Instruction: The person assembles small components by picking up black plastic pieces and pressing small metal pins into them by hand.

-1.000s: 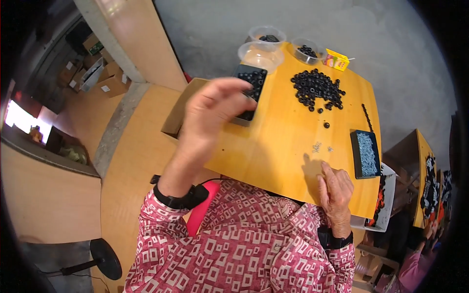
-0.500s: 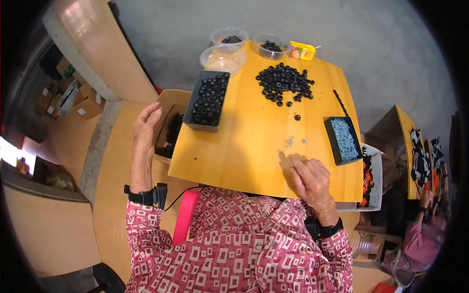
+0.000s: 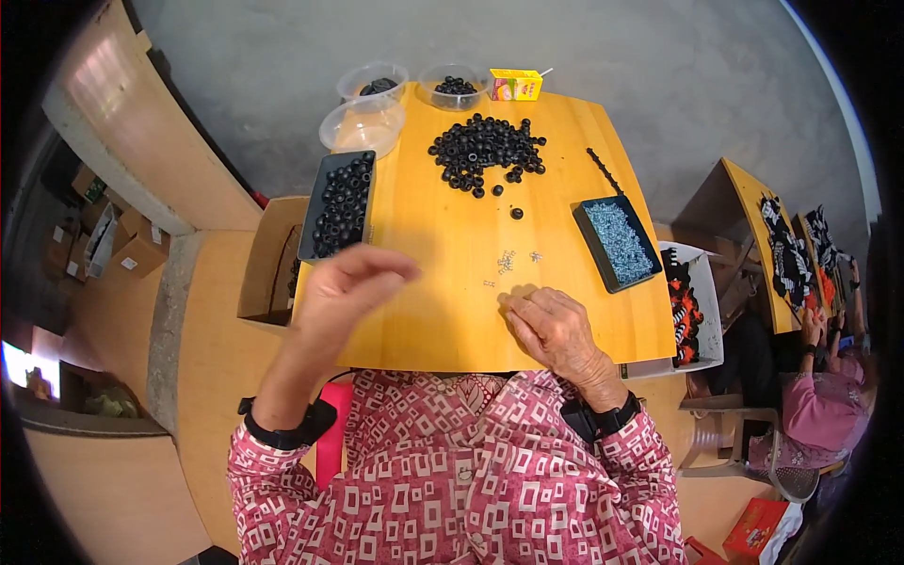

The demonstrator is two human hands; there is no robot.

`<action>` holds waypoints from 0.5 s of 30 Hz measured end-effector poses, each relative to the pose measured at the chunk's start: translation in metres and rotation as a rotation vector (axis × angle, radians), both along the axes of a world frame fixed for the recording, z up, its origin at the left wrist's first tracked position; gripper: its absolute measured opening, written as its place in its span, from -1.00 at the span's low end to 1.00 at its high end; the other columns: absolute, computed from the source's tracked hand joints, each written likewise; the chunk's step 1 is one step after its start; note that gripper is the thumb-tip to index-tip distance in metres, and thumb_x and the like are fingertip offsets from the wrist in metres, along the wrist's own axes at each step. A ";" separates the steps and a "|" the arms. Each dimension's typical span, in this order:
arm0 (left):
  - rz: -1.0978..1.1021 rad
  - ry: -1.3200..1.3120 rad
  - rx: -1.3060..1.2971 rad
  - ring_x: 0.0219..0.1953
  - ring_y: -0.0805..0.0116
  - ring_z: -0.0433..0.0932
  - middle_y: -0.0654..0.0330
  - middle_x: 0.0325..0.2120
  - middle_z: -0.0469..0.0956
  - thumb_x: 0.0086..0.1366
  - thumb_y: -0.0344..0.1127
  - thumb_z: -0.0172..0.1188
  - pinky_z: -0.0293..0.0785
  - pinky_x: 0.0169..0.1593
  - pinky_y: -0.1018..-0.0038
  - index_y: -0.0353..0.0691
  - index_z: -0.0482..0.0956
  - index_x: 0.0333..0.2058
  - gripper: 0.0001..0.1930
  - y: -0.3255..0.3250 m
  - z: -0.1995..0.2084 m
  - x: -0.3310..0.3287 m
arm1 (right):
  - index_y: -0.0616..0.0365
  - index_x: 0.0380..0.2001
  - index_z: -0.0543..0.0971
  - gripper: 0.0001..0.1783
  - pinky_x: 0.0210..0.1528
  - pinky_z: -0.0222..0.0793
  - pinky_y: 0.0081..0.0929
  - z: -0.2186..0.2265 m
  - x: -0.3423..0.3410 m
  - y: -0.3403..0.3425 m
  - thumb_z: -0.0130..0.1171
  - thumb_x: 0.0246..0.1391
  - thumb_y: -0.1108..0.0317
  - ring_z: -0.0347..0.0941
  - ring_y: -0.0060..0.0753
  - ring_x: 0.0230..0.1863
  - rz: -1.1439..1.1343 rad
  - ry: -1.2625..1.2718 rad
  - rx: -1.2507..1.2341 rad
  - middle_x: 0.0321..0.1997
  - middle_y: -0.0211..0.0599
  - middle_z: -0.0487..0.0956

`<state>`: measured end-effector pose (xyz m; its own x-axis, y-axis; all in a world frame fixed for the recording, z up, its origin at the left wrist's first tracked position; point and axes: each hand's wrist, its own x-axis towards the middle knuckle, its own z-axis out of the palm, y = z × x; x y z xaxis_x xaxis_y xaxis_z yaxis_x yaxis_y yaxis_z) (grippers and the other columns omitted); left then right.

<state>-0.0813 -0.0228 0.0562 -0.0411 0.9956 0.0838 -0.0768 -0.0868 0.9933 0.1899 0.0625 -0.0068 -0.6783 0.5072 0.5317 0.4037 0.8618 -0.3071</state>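
My left hand (image 3: 353,287) hangs over the table's left side, just below a dark tray (image 3: 312,240) full of black ring-shaped beads (image 3: 346,202). Motion smears its fingers. Near the front edge, my right hand (image 3: 554,330) rests on the tabletop with thumb and fingertips pressed together; whatever they hold is hidden. Just beyond those fingertips lie several small silvery metal pieces (image 3: 507,262). Farther back is a loose pile of black beads (image 3: 485,149), with one single bead (image 3: 516,214) apart from it. On the right, a second dark tray (image 3: 618,286) holds many small silvery-blue pieces (image 3: 619,241).
Clear plastic bowls (image 3: 363,132) stand at the far left, beside a yellow drink carton (image 3: 516,85). A thin black strand (image 3: 604,171) lies behind the right tray. Boxes flank the table: cardboard (image 3: 266,273) left, white (image 3: 708,330) right. Another person (image 3: 824,405) sits at the far right.
My left hand has come in from over the box beside the table to above the tabletop. My right hand stays by the metal pieces, fingers together. The whole view has shifted.
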 end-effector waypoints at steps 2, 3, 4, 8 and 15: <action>-0.119 0.080 -0.069 -0.13 0.50 0.53 0.23 -0.22 0.59 0.31 -0.41 0.12 0.41 0.01 0.57 -0.34 0.56 -0.14 -0.81 0.002 -0.004 0.018 | 0.28 -0.28 0.60 -0.80 -0.33 0.48 -0.35 0.000 -0.001 0.000 0.25 -0.03 0.48 0.51 -0.18 -0.40 -0.009 0.030 -0.012 -0.44 -0.18 0.53; -0.234 0.157 -0.136 -0.12 0.50 0.52 0.25 -0.22 0.59 0.31 -0.42 0.13 0.39 0.05 0.55 -0.33 0.56 -0.13 -0.81 0.003 -0.007 0.025 | 0.27 -0.28 0.60 -0.81 -0.32 0.48 -0.35 -0.001 -0.001 0.000 0.25 -0.03 0.48 0.51 -0.17 -0.37 -0.020 0.011 -0.034 -0.42 -0.16 0.53; -0.236 0.159 -0.136 -0.12 0.50 0.52 0.25 -0.22 0.59 0.31 -0.42 0.13 0.39 0.05 0.55 -0.33 0.56 -0.13 -0.81 0.005 -0.012 0.030 | 0.27 -0.29 0.61 -0.81 -0.31 0.48 -0.35 -0.002 -0.001 0.000 0.25 -0.03 0.48 0.51 -0.16 -0.34 -0.030 -0.008 -0.056 -0.40 -0.15 0.53; -0.412 0.153 -0.225 -0.11 0.54 0.48 0.29 -0.20 0.56 0.32 -0.40 0.12 0.39 0.03 0.56 -0.31 0.56 -0.11 -0.80 0.010 -0.028 0.038 | 0.27 -0.29 0.60 -0.81 -0.28 0.48 -0.33 -0.001 -0.001 0.000 0.25 -0.03 0.48 0.50 -0.12 -0.31 -0.049 -0.025 -0.045 -0.38 -0.13 0.52; -0.445 0.164 -0.249 -0.09 0.52 0.48 0.28 -0.19 0.56 0.32 -0.38 0.14 0.39 0.03 0.55 -0.31 0.57 -0.13 -0.80 0.015 -0.051 0.037 | 0.25 -0.38 0.55 -0.88 -0.28 0.45 -0.24 0.013 -0.003 0.012 0.18 0.01 0.43 0.47 -0.06 -0.32 -0.090 -0.057 -0.050 -0.41 -0.13 0.48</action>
<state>-0.0447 -0.0074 0.0049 0.3831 0.9045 -0.1874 0.1058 0.1586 0.9817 0.1873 0.0749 0.0063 -0.6574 0.5923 0.4658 0.4969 0.8055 -0.3229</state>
